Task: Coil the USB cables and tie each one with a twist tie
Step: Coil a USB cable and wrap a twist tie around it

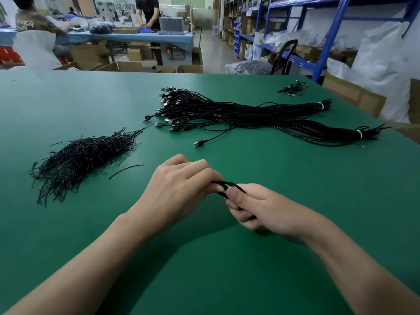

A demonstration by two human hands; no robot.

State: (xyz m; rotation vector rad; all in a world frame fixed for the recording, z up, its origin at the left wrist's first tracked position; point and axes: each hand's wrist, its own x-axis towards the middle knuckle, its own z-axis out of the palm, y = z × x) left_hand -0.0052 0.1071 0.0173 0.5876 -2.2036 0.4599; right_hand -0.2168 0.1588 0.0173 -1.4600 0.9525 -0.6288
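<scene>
Far left on the green table (68,105) lay a loose heap of black twist ties (84,160), fanned out and messy. One single tie (126,171) sat apart, just to the heap's right.

Near centre, the left hand (179,189) was knuckles-up with its fingers curled down round one end of a black cable (227,186). Only a short stretch of the cable showed, a few strands arching across the gap btwn the two hands, held just above the table. The rest was hidden inside the fists, so I couldn't tell if a tie was on it. The right hand (256,208) gripped the other end, with its thumb pressed on top of the strands and its fingers curled underneath. The two hands were almost touching.

Behind them, approx mid-table, lay two long cable bundles (238,114) with USB plugs splayed at the left end. Each was bound near its right end w/ a white band (321,106). One stray plug (200,143) trailed out toward the hands.

Far right, near the back edge, was a small cluster of cables (293,87) – too small to make out in detail. Beyond the table stood blue shelving (329,42) and cardboard boxes (354,94).
</scene>
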